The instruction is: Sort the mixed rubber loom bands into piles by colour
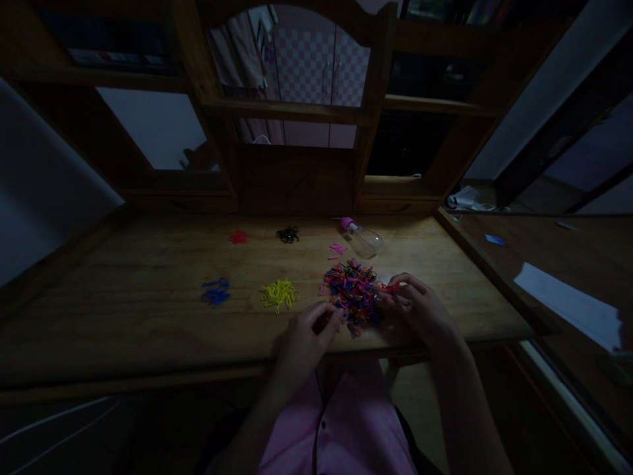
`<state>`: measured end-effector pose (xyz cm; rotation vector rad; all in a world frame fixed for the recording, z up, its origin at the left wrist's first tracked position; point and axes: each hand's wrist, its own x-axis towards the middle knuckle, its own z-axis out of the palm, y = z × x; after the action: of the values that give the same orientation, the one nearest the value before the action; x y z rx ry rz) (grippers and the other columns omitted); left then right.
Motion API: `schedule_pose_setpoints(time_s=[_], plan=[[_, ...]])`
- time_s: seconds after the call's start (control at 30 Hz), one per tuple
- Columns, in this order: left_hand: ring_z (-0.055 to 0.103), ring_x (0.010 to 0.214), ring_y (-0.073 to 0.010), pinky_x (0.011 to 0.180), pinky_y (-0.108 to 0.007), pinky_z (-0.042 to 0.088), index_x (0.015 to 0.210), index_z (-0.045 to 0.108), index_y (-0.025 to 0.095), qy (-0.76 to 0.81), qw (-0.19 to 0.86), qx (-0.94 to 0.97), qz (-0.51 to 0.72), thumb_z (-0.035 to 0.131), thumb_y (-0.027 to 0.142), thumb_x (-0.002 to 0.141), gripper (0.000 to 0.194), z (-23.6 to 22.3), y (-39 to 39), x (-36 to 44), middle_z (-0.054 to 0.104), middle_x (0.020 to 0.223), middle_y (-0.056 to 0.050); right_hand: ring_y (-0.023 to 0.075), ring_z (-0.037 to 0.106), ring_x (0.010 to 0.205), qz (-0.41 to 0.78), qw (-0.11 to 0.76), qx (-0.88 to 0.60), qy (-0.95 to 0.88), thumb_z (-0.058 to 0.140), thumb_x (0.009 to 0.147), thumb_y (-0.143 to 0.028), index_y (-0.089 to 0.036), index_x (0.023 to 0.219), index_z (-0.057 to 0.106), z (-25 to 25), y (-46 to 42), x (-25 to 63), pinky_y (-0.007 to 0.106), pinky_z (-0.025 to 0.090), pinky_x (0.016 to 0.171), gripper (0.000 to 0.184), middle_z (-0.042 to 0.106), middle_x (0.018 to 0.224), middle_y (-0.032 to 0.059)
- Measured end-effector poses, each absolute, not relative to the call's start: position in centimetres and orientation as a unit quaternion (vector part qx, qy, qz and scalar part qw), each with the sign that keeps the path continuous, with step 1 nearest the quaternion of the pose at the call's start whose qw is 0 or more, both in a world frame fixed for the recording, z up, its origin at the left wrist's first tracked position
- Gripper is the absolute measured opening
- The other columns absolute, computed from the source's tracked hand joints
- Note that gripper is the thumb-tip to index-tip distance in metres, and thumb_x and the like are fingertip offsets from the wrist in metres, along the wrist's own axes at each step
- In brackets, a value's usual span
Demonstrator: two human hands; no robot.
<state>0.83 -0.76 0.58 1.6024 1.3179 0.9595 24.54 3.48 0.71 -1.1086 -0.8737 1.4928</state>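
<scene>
A heap of mixed coloured rubber bands (352, 290) lies on the wooden desk (148, 330) near its front edge. My right hand (415, 307) rests at the heap's right side, fingers pinched on a red band (390, 287). My left hand (309, 333) sits at the heap's lower left, fingers curled and pinched together; whether anything is in them is too small to see. Sorted small piles lie further out: yellow bands (279, 293), blue bands (216, 291), red bands (238, 237), black bands (287, 234) and pink bands (337, 249).
A clear plastic bottle with a pink cap (362, 239) lies on its side behind the heap. A wooden hutch with shelves (297, 171) rises at the desk's back. To the right, a lower surface holds a white sheet (568, 303). The room is dim.
</scene>
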Motion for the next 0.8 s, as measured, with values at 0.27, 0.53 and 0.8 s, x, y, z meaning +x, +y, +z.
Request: schedule_pose_setpoints(time_s=[0.27,0.53,0.8], plan=[[0.058,0.068,-0.0137,0.063,-0.022,0.039,0.077,0.064,0.017,0.521,0.417,0.634,0.39,0.052,0.04,0.093,0.031,0.5,-0.7,0.9,0.062,0.07,0.001,0.0236,0.066,0.11,0.623,0.555,-0.425,-0.35,0.075,0.076,-0.025,-0.015,0.088,0.076,-0.1,3.8,24.4,0.033,0.048,0.106,0.015,0.074,0.107,0.0094],[0.057,0.067,-0.0132,0.062,-0.021,0.039,0.076,0.064,0.017,0.517,0.419,0.633,0.395,0.053,0.04,0.093,0.03,0.5,-0.6,0.9,0.061,0.069,0.001,0.027,0.057,0.126,0.676,0.54,-0.356,-0.353,0.061,0.073,-0.013,-0.016,0.097,0.077,1.2,3.6,23.7,0.039,0.037,0.116,0.028,0.07,0.121,0.0094],[0.058,0.066,-0.0131,0.062,-0.022,0.039,0.079,0.065,0.018,0.525,0.419,0.631,0.388,0.052,0.041,0.094,0.031,0.1,-0.7,0.8,0.062,0.069,0.001,0.0261,0.058,0.124,0.69,0.491,-0.347,-0.403,0.06,0.081,-0.022,-0.015,0.103,0.074,3.2,5.0,22.1,0.04,0.037,0.116,0.027,0.069,0.122,0.0112]])
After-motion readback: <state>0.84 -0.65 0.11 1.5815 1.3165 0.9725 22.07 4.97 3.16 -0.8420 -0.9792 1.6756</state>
